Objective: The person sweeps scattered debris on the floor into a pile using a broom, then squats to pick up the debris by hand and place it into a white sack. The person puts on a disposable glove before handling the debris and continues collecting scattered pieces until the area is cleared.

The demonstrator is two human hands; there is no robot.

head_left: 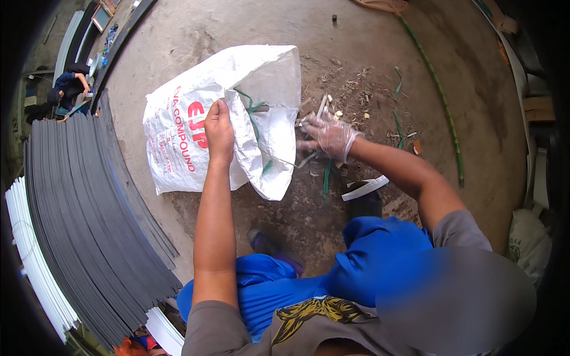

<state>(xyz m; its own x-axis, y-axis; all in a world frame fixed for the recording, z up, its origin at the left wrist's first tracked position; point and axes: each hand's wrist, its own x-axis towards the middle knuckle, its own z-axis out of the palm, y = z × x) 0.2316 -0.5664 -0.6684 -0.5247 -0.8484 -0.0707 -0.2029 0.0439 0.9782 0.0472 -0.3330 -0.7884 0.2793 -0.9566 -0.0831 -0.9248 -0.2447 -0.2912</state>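
The left hand (219, 132) is bare and pinched shut on the folded rim of the white woven sack (219, 113), holding its mouth up off the concrete floor (196, 29). The right hand (328, 135), in a thin clear glove, sits just to the right of the sack's mouth, its fingers half curled around a few pale scrap strips (323, 107) that poke out above and below the palm.

The sack is the thing to steer by. It lies flat on the floor with red lettering on its left face, and green strapping (252, 113) shows inside its opening. Far to the left of the sack, a broad stack of dark grey sheets (83, 219) fans out, with white sheets (32, 255) along its outer edge. Well to the right of the sack, a long green cane (442, 101) runs across the floor. Right of the sack, beyond the gloved hand, lies a patch of dirt and loose litter (362, 89). Below and right of the sack, a short green strap (326, 177) lies near a white curved offcut (365, 187). Below the sack are the person's blue-clad knees (380, 249).
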